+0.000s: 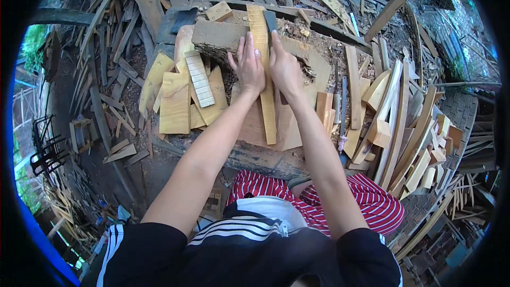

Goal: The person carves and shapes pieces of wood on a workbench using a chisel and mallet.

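Rests the yellow wooden strip (pixel 270 117) on the workbench (pixel 255 162), directly in front. Lays left hand (pixel 251 72) along its left edge with fingers extended and spread — probably to keep it from shifting. Sets right hand (pixel 286 72) at the other edge with index finger stretched over a dark flat piece (pixel 270 20), perhaps for finer control — cannot tell whether clamped on it underneath. Aims the strip's long axis away from the striped trousers (pixel 372 199), tilted slightly left at the far end.
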Motion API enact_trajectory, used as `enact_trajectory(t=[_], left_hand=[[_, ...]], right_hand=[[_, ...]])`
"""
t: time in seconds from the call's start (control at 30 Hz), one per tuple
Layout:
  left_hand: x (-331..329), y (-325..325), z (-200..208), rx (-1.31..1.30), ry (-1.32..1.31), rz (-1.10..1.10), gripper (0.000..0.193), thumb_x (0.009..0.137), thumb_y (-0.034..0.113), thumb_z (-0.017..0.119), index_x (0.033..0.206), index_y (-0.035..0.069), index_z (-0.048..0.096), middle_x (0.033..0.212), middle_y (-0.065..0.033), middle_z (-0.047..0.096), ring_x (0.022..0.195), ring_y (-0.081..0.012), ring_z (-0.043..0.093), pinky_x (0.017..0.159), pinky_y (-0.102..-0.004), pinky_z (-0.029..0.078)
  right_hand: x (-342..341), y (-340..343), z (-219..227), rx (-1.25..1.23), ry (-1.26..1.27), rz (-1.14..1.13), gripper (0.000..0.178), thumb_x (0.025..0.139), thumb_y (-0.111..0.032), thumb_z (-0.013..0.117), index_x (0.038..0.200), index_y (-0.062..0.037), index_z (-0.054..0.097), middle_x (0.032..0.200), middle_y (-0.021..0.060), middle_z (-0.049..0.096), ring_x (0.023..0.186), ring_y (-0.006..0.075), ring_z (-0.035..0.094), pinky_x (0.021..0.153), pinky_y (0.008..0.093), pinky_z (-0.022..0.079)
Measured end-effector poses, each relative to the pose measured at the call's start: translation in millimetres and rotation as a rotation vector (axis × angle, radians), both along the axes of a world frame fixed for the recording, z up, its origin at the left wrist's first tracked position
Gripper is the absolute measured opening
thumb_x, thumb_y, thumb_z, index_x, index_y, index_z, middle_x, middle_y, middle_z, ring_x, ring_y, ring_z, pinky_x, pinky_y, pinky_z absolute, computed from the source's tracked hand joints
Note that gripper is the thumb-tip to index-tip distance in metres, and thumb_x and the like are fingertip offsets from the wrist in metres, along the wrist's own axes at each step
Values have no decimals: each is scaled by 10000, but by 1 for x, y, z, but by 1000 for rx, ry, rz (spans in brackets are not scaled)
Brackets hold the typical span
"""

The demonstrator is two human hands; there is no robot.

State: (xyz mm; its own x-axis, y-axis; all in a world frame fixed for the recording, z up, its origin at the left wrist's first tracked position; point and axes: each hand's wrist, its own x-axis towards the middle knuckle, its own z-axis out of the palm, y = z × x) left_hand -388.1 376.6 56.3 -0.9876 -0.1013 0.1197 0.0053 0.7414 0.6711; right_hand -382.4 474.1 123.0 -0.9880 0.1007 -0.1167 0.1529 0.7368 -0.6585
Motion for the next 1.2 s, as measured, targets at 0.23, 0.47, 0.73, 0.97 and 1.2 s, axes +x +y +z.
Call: enact_trajectory(t=[0.23, 0.47, 0.73, 0.97, 1.2], left_hand=[[2, -16, -7, -25, 41, 31, 498, 991, 220, 345, 1472, 99, 308, 1501, -37, 365, 1403, -205, 289, 1140, -542, 39], [3, -17, -11, -37, 54, 36, 493, 997, 235, 336, 1474, 113, 306, 1496, -36, 371, 1404, -205, 287, 1140, -541, 40], [2, -13, -10, -37, 54, 40, 491, 1000, 240, 318, 1474, 115, 305, 1499, -37, 365, 1411, -210, 276, 1142, -541, 31], [1, -14, -10, -13, 27, 31, 502, 1006, 295, 288, 1481, 132, 307, 1507, -37, 351, 1415, -204, 262, 1142, -535, 28], [-1, -17, -16, -47, 43, 67, 489, 997, 248, 323, 1471, 127, 316, 1493, -18, 375, 1404, -192, 290, 1139, -543, 49]], right_hand=[[56, -19, 12, -248, -62, 16, 473, 957, -158, 412, 1425, -96, 393, 1035, 336, 597, 931, 485, 599, 816, 519, 461], [61, -20, 22, -222, -164, 15, 487, 966, -164, 410, 1444, -95, 354, 1124, 318, 583, 1016, 471, 580, 877, 495, 457], [41, -11, 16, -266, -211, 1, 480, 972, -181, 399, 1438, -74, 358, 1177, 305, 567, 1061, 457, 568, 912, 463, 451], [31, -12, 17, -267, -218, -32, 471, 972, -189, 393, 1431, -86, 380, 1184, 290, 577, 1080, 448, 568, 945, 465, 438], [49, -21, -1, -278, -18, -2, 488, 983, -263, 378, 1456, -148, 337, 1006, 305, 633, 928, 467, 615, 830, 506, 487]])
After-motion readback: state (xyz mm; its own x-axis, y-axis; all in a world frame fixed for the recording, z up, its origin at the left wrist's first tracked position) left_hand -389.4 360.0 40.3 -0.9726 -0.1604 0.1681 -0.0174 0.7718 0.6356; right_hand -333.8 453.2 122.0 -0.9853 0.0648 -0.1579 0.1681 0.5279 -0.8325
